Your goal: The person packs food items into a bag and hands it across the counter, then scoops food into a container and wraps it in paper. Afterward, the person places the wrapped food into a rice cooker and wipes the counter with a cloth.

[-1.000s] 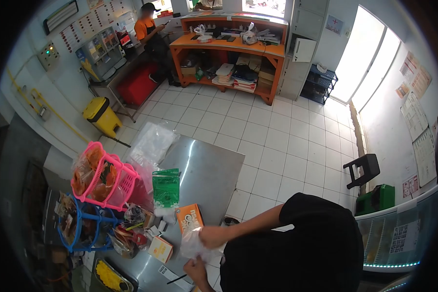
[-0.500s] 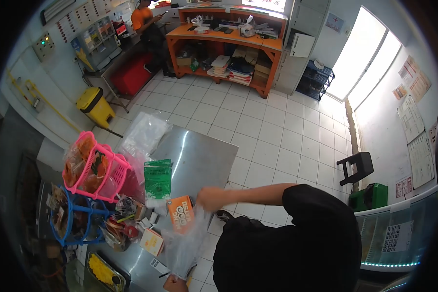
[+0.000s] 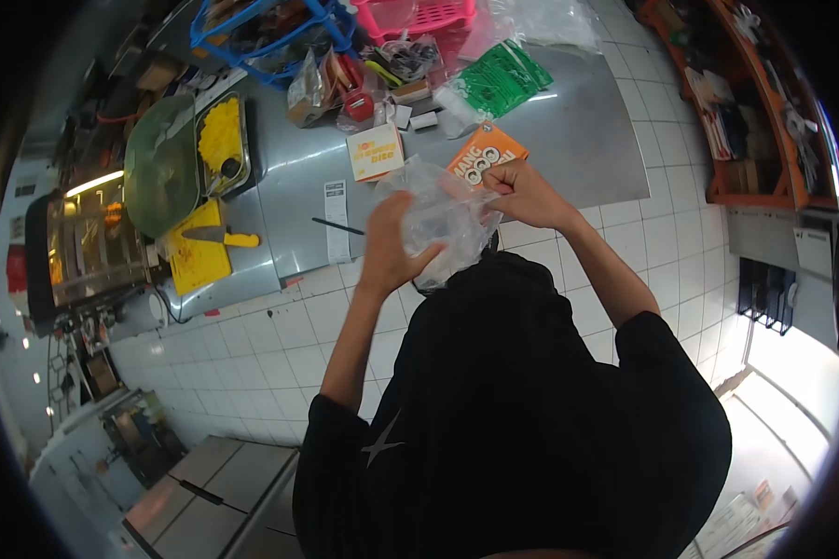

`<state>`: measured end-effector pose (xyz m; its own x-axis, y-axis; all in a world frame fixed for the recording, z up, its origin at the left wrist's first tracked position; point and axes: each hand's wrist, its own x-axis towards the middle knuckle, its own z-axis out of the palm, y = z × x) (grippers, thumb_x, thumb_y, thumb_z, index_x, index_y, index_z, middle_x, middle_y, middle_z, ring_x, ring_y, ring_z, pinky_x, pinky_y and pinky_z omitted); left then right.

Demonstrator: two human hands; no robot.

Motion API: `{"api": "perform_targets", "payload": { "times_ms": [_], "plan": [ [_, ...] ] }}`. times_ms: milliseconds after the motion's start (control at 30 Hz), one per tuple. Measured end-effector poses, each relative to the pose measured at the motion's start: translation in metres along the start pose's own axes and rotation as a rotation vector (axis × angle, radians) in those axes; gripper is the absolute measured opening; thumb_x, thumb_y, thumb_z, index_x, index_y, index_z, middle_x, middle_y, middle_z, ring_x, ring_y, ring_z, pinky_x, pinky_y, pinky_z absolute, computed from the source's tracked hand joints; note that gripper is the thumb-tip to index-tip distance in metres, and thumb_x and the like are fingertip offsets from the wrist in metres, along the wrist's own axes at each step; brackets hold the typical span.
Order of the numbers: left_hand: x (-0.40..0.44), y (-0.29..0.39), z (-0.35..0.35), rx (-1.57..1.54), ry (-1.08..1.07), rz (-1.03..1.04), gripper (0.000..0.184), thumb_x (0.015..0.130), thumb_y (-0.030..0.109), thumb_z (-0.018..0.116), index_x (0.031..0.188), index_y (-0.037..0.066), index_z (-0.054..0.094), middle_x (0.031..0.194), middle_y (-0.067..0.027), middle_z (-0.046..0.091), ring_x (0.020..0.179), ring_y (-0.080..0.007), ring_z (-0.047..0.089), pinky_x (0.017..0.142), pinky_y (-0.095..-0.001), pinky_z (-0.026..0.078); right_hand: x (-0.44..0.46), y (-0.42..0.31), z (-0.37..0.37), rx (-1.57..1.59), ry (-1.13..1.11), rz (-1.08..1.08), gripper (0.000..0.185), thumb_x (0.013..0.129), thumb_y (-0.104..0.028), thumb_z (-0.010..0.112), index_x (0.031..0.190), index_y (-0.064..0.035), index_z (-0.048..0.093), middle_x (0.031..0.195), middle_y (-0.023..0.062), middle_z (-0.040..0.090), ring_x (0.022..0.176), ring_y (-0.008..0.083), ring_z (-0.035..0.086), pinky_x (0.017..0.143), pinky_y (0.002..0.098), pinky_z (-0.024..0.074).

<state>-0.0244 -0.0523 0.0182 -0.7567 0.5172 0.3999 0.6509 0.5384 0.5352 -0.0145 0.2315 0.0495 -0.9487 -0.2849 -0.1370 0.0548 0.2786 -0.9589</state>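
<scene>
A clear plastic bag (image 3: 429, 210) hangs between my hands at the near table edge. My right hand (image 3: 529, 194) is closed, pinching the bag's edge on the right. On the other side, my left hand (image 3: 389, 244) is slightly blurred, its thumb spread from its fingers against the bag. Just beyond my right hand lies an orange printed box (image 3: 490, 152), partly covered by the bag and hand. A smaller cream box with orange lettering (image 3: 375, 152) lies behind the bag. Left of the bag are a paper receipt (image 3: 336, 210) and a dark pen (image 3: 336, 225).
A green packet (image 3: 505, 82) lies on the steel table (image 3: 298, 140), below pink (image 3: 424, 17) and blue baskets (image 3: 270, 51). To the left are a tray of yellow food (image 3: 222, 140) and a knife (image 3: 228, 238) on a yellow cutting board (image 3: 199, 265).
My view has turned left and down over the table. The bag has come up between both hands. My left hand has risen from the table's near edge, fingers now spread.
</scene>
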Motion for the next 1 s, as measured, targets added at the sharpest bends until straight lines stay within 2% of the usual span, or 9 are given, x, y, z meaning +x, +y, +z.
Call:
{"api": "perform_targets", "payload": {
  "times_ms": [67, 133, 267, 400, 467, 600, 700, 800, 1000],
  "plan": [
    [-0.003, -0.016, 0.031, -0.100, -0.022, 0.040, 0.028, 0.081, 0.008, 0.075, 0.105, 0.001, 0.062, 0.102, -0.0170, 0.066, 0.097, -0.0324, 0.065, 0.080, -0.0396, 0.051, 0.012, 0.001, 0.001, -0.003, 0.015, -0.059, 0.041, 0.071, 0.003, 0.065, 0.068, -0.0081, 0.025, 0.062, -0.0026, 0.034, 0.061, 0.0055, 0.034, 0.053, 0.0278, 0.0349],
    [0.009, -0.012, 0.012, -0.110, 0.221, -0.287, 0.007, 0.087, 0.001, 0.063, 0.093, 0.003, 0.063, 0.082, -0.0112, 0.064, 0.075, -0.0293, 0.065, 0.067, -0.0371, 0.051, 0.013, 0.007, 0.001, -0.154, 0.049, -0.029, 0.031, 0.073, -0.002, 0.065, 0.068, -0.0051, 0.035, 0.063, 0.0019, 0.042, 0.061, 0.0106, 0.042, 0.057, 0.0304, 0.0390],
    [0.002, -0.047, -0.061, 0.153, 0.302, -0.383, 0.011, 0.090, 0.003, 0.061, 0.101, 0.003, 0.066, 0.090, -0.0122, 0.069, 0.079, -0.0317, 0.066, 0.071, -0.0372, 0.052, -0.011, 0.084, 0.024, -0.585, -0.002, -0.022, 0.021, 0.077, -0.016, 0.067, 0.081, -0.0008, 0.053, 0.071, 0.0143, 0.058, 0.069, 0.0324, 0.057, 0.069, 0.0421, 0.0471],
    [-0.007, -0.043, -0.074, 0.395, 0.165, -0.698, 0.018, 0.093, 0.017, 0.066, 0.101, 0.002, 0.063, 0.088, -0.0134, 0.066, 0.075, -0.0275, 0.064, 0.069, -0.0383, 0.050, -0.013, 0.044, -0.003, -0.384, -0.689, 0.091, 0.033, 0.082, -0.026, 0.066, 0.106, -0.0042, 0.065, 0.094, 0.0190, 0.068, 0.092, 0.0339, 0.066, 0.081, 0.0425, 0.0523],
    [-0.027, -0.057, -0.051, 0.183, 0.162, -0.767, 0.019, 0.094, 0.018, 0.065, 0.102, 0.002, 0.062, 0.089, -0.0114, 0.065, 0.076, -0.0215, 0.063, 0.068, -0.0359, 0.050, 0.009, 0.060, -0.023, -0.133, -0.753, 0.176, 0.038, 0.081, -0.030, 0.068, 0.111, -0.0069, 0.066, 0.110, 0.0190, 0.066, 0.105, 0.0332, 0.063, 0.090, 0.0445, 0.0494],
    [-0.028, -0.059, -0.015, -0.544, 0.222, -0.978, 0.021, 0.098, 0.019, 0.062, 0.111, 0.002, 0.062, 0.094, -0.0072, 0.066, 0.078, -0.0116, 0.061, 0.068, -0.0260, 0.049, 0.049, 0.075, -0.053, -1.020, -0.269, -0.633, 0.066, 0.075, -0.039, 0.076, 0.135, -0.0211, 0.057, 0.142, 0.0158, 0.049, 0.129, 0.0337, 0.047, 0.105, 0.0519, 0.0374],
    [0.008, -0.035, -0.010, -0.657, 0.145, -0.998, 0.022, 0.098, 0.018, 0.061, 0.113, 0.002, 0.062, 0.095, -0.0079, 0.066, 0.080, -0.0134, 0.061, 0.069, -0.0259, 0.049, 0.074, 0.089, -0.062, -1.259, -0.568, -0.672, 0.091, 0.068, -0.045, 0.081, 0.149, -0.0349, 0.042, 0.154, 0.0171, 0.030, 0.140, 0.0390, 0.031, 0.111, 0.0586, 0.0269],
    [0.025, -0.031, -0.008, -0.363, 0.132, -0.951, 0.024, 0.097, 0.016, 0.062, 0.116, 0.002, 0.061, 0.098, -0.0094, 0.066, 0.084, -0.0176, 0.063, 0.072, -0.0291, 0.050, 0.109, 0.102, -0.067, -1.207, -0.731, -0.713, 0.104, 0.062, -0.044, 0.083, 0.153, -0.0403, 0.033, 0.147, 0.0215, 0.035, 0.135, 0.0398, 0.037, 0.106, 0.0572, 0.0309],
    [0.017, -0.015, 0.003, -0.174, 0.243, -0.936, 0.035, 0.090, 0.012, 0.067, 0.121, 0.002, 0.053, 0.103, -0.0145, 0.067, 0.086, -0.0209, 0.066, 0.073, -0.0334, 0.051, 0.072, 0.113, -0.067, -1.111, -0.393, -0.269, 0.097, 0.068, -0.039, 0.080, 0.153, -0.0391, 0.034, 0.132, 0.0205, 0.044, 0.125, 0.0375, 0.044, 0.096, 0.0532, 0.0370]
  ]
}}
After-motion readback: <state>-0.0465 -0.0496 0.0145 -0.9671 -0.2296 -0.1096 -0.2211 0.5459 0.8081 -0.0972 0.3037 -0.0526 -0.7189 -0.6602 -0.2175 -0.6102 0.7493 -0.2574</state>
